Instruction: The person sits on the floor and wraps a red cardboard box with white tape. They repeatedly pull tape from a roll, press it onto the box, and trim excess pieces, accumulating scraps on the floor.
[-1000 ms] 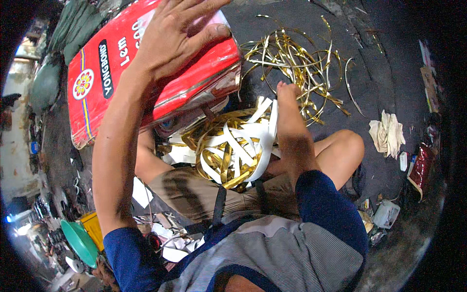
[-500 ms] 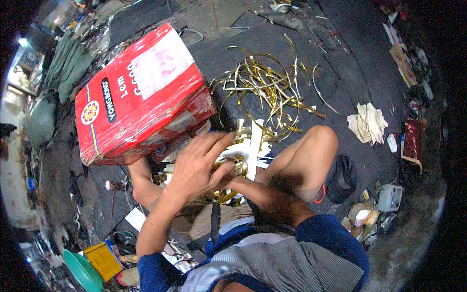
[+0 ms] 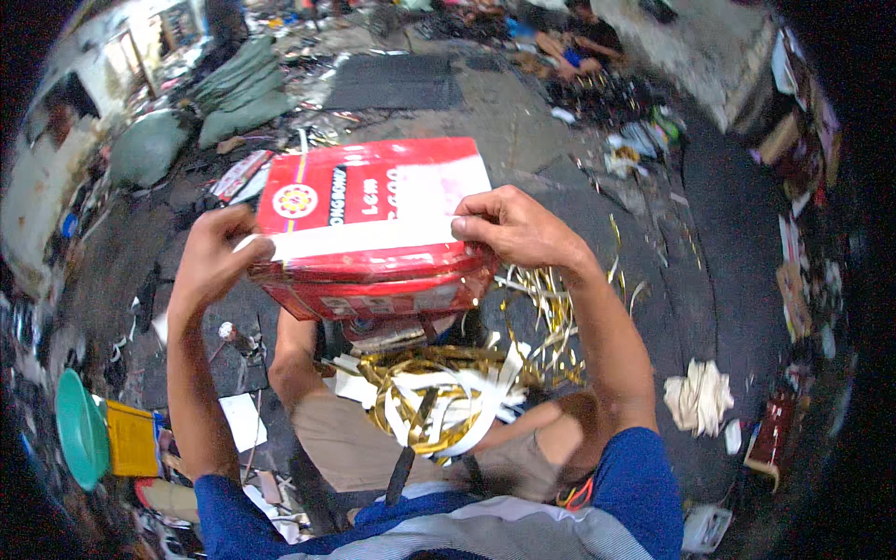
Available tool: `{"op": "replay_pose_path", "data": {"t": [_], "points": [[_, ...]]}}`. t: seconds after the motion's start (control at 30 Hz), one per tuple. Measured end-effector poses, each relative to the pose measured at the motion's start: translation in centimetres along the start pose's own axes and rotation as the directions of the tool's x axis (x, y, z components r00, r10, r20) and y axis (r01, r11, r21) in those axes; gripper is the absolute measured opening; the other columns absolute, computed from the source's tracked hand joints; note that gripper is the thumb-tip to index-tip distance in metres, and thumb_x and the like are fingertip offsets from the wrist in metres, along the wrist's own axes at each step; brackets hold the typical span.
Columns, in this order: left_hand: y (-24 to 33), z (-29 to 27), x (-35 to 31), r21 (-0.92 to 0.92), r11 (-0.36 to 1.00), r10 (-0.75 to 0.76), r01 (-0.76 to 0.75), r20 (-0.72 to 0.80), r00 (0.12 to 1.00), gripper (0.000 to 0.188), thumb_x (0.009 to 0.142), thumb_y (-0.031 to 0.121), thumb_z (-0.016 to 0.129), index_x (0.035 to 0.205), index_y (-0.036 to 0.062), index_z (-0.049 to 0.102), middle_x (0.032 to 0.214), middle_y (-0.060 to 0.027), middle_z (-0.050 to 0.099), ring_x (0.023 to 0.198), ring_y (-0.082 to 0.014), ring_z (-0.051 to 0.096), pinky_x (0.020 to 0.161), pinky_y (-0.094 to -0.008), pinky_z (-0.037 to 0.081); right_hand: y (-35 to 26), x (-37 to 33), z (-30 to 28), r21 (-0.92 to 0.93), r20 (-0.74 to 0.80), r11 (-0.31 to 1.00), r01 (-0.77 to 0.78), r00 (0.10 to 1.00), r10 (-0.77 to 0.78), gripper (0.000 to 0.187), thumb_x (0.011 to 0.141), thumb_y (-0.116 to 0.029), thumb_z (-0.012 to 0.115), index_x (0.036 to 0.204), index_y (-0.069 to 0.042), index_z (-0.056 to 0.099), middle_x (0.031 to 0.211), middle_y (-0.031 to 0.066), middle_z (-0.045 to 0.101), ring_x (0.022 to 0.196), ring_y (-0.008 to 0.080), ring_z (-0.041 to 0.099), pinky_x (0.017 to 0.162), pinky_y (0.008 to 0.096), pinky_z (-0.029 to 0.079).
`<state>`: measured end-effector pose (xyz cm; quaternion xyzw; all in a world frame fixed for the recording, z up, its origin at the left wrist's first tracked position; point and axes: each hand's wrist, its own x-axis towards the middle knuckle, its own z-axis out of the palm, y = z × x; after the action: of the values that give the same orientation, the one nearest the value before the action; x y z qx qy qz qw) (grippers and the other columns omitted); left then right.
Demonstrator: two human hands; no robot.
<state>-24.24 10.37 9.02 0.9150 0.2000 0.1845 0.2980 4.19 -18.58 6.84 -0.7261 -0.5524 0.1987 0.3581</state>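
Note:
A white strip (image 3: 364, 240) stretches across the top of a red box (image 3: 415, 166), along its near edge. My left hand (image 3: 213, 250) pinches the strip's left end at the box's left side. At the other end, my right hand (image 3: 518, 227) pinches it between thumb and fingers near the box's right corner. The box rests in front of me, above my crossed legs. In my lap lies a tangled heap of gold and white strips (image 3: 439, 403).
More gold strips (image 3: 551, 313) are scattered on the dark floor right of the box. A cream cloth (image 3: 698, 399) lies farther right. At the lower left are a green basin (image 3: 81, 429) and a yellow container (image 3: 133, 439). Another person (image 3: 579, 42) sits far off.
Both hands have risen from the strips in my lap to the red box and spread apart, drawing a white strip across its top. The view has tilted upward.

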Motion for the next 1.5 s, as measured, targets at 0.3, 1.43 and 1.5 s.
{"op": "replay_pose_path", "data": {"t": [0.3, 1.43, 1.5], "points": [[6.1, 18.4, 10.6, -0.248, 0.823, 0.512, -0.512, -0.068, 0.856, 0.037, 0.084, 0.017, 0.073, 0.118, 0.0027, 0.066, 0.107, -0.0214, 0.068, 0.107, -0.0379, 0.066, 0.094, -0.0462, 0.054, 1.4, 3.4, 0.4, -0.363, -0.259, 0.927, -0.094, 0.966, -0.003, 0.028, 0.083, -0.025, 0.078, 0.101, -0.004, 0.073, 0.094, 0.0186, 0.075, 0.09, 0.0365, 0.073, 0.082, 0.0466, 0.056], [7.5, 21.2, 10.0, -0.39, 0.881, 0.247, -0.27, -0.109, 0.963, 0.019, 0.081, 0.019, 0.08, 0.083, 0.0003, 0.075, 0.082, -0.0108, 0.069, 0.073, -0.0184, 0.066, 0.066, -0.0338, 0.052, 6.3, 1.3, 1.7, -0.169, -0.516, 0.981, 0.094, 0.84, -0.169, 0.015, 0.084, -0.018, 0.08, 0.088, -0.003, 0.078, 0.082, 0.0083, 0.059, 0.076, 0.02, 0.059, 0.069, 0.0355, 0.049], [7.7, 21.0, 10.4, -0.339, 0.908, 0.231, -0.246, -0.086, 0.969, 0.019, 0.08, 0.019, 0.08, 0.081, 0.0002, 0.075, 0.081, -0.0108, 0.071, 0.074, -0.0185, 0.068, 0.068, -0.034, 0.054, 6.7, 1.6, 2.3, 0.031, -0.526, 0.999, 0.041, 0.85, -0.019, 0.012, 0.082, -0.015, 0.079, 0.088, -0.005, 0.077, 0.077, 0.0039, 0.056, 0.071, 0.015, 0.053, 0.064, 0.0323, 0.044]]}}
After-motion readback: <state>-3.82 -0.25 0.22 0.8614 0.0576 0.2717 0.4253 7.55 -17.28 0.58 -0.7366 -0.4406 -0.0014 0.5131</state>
